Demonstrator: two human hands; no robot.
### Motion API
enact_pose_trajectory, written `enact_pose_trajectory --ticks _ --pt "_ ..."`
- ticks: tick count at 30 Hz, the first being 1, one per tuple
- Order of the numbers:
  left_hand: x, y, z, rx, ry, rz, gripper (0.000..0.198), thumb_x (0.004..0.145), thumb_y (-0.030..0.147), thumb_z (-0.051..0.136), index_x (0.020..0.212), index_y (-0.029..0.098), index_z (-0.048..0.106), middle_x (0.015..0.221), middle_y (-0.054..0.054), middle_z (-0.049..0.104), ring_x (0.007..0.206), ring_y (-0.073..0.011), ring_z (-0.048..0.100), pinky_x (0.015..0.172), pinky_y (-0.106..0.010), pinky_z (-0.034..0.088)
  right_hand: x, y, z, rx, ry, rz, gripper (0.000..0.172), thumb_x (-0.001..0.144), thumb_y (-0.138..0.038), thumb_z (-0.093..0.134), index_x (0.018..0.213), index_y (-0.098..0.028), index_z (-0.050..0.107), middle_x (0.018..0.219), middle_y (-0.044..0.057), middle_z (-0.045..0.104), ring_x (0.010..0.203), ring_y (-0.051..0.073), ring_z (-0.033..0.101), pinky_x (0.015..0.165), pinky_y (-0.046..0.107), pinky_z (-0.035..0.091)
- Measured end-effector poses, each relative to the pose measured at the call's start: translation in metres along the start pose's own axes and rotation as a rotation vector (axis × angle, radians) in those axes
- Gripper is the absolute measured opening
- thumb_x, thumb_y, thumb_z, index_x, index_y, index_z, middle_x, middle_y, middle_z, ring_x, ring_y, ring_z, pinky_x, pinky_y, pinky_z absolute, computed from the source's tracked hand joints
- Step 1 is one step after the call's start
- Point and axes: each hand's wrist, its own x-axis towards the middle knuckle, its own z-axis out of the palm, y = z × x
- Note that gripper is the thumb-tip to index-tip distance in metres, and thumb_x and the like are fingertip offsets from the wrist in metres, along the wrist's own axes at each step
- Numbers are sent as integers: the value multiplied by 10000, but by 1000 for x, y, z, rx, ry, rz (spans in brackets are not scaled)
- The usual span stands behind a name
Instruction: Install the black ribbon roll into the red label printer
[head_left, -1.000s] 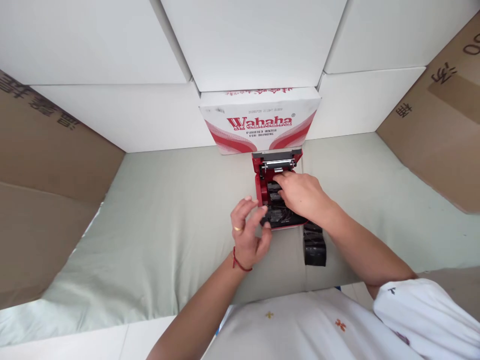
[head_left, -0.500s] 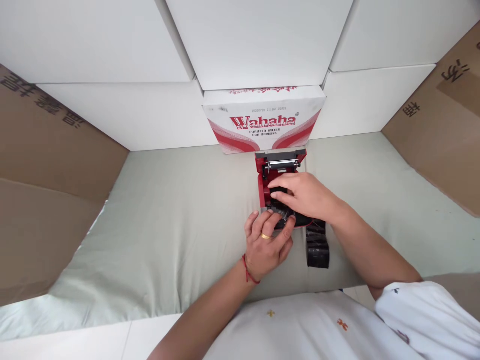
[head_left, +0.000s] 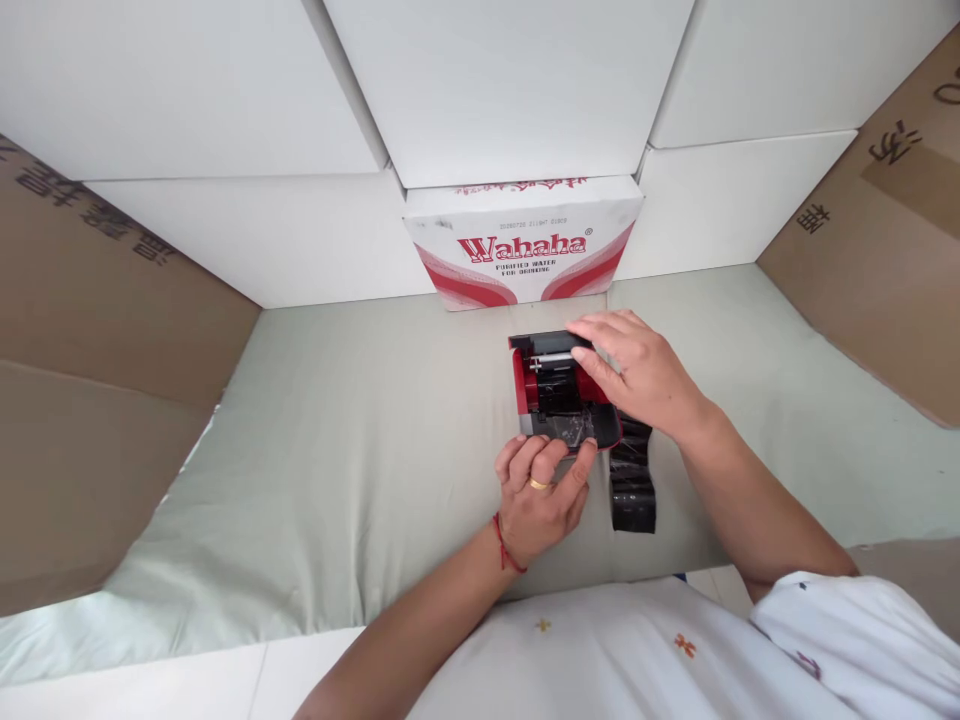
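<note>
A small red and black printer (head_left: 519,388) lies on the cloth with its lid (head_left: 541,343) partly raised, and a bar and roller show under it. Inside sits a roll of glossy black film (head_left: 556,392); a clear, shiny piece crosses the black front part. With thumb and fingers on the lid's right end, my right hand (head_left: 646,378) grips it. My left hand (head_left: 534,495), wearing a gold ring, holds the printer's front edge, its thumb and fingers pressing on the front part. Its lower fingers are partly hidden. A wavy black film strip (head_left: 634,490) lies right of the printer.
A white and red Wahaha carton (head_left: 525,245) stands behind the printer, against stacked white boxes (head_left: 517,90). Brown cardboard boxes rise at the left (head_left: 105,400) and right (head_left: 877,250). Pale green cloth (head_left: 315,470) covers the surface, its front edge near my body.
My right hand has moved from the film roll up to the lid, which now tilts lower over the printer. My left hand stays at the front edge.
</note>
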Motion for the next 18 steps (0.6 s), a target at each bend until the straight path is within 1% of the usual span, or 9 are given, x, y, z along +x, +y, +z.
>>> enact_pose_trajectory --ticks 2,3,5,8,10,12,15,18 --pt "0 1 -1 7 2 -5 764 913 134 742 1596 442 591 1107 -71 707 1148 -283 587 1177 -456 344 -16 -9 -6 4 -41 -37 335 1120 -249 523 1357 -197 753 1334 130 796 1236 307 702 1089 537 588" --pt "1 1 -1 17 -1 -8 750 915 139 742 1585 444 600 1096 -71 703 1139 -284 585 1157 -458 359 -24 -12 -8 2 -67 -57 352 1104 -189 508 1353 -202 757 1335 125 797 1238 305 701 1084 540 596" --pt "2 2 -2 76 2 13 694 926 154 723 1550 442 631 1069 -71 697 1120 -283 585 1121 -461 389 -38 -16 -9 -18 -114 -89 429 1051 -76 475 1345 -199 763 1343 121 796 1222 300 700 1063 534 616" --pt "5 3 -2 166 28 76 591 927 158 696 1476 377 695 1028 -84 678 1101 -279 575 1084 -449 421 -52 -18 -2 -75 -152 -102 526 948 25 467 1333 -173 766 1354 133 787 1187 299 698 985 496 649" --pt "7 3 -2 175 35 90 569 924 152 688 1457 350 709 1019 -90 669 1095 -279 568 1066 -447 432 -57 -19 3 -117 -164 -83 569 887 56 479 1320 -177 767 1341 130 786 1175 295 689 893 452 659" --pt "8 3 -2 166 35 85 576 927 154 680 1466 358 701 1018 -91 666 1092 -280 569 1057 -456 440 -58 -21 7 -158 -175 -58 597 849 70 492 1299 -205 773 1311 108 794 1147 281 682 786 399 642" --pt "7 3 -1 149 29 78 573 940 162 674 1470 377 695 1018 -87 665 1093 -278 574 1058 -460 443 -59 -24 9 -208 -190 -28 590 840 75 509 1258 -240 781 1257 70 811 1082 254 677 641 344 567" --pt "6 2 0 138 32 86 545 944 157 691 1452 352 712 1020 -86 660 1091 -269 573 1059 -445 438 -58 -26 10 -234 -190 -12 563 853 81 511 1231 -236 781 1240 56 820 1045 237 678 565 335 505"
